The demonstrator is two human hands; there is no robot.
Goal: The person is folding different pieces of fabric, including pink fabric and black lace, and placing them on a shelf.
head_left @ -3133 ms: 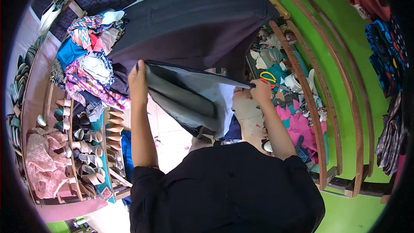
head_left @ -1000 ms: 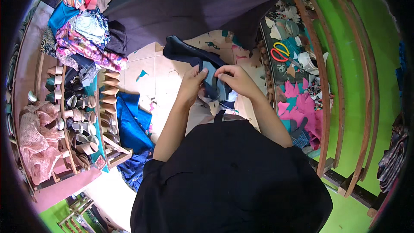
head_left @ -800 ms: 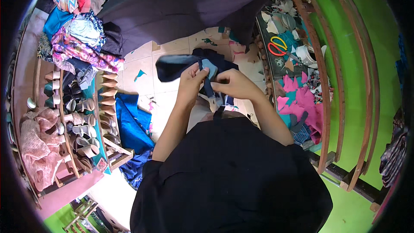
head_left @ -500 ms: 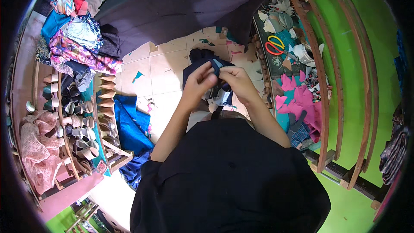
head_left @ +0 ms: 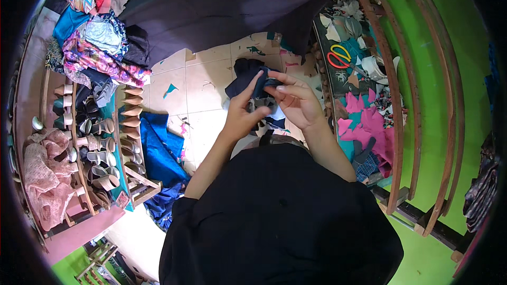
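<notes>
A small dark blue piece of fabric (head_left: 259,85), narrow and folded-looking, is held up between my hands. My left hand (head_left: 243,113) has its fingers along one side of it, while the thumb stands away. My right hand (head_left: 301,103) grips the other side with bent fingers and thumb. Fingers partly cover the piece, so its full shape is hidden. Behind and below my hands lies dark cloth (head_left: 244,68), with grey and light scraps showing beneath.
Racks of shoes (head_left: 103,155) and piled patterned cloth (head_left: 97,47) line the left. On the right, a bench holds scissors with red and yellow handles (head_left: 339,56) and pink cut pieces (head_left: 369,126), beside wooden rails (head_left: 388,95). Blue fabric (head_left: 158,145) lies on the tiled floor.
My right hand has turned, showing more of its palm and fingers. The left thumb has moved off the blue piece, which is now more upright.
</notes>
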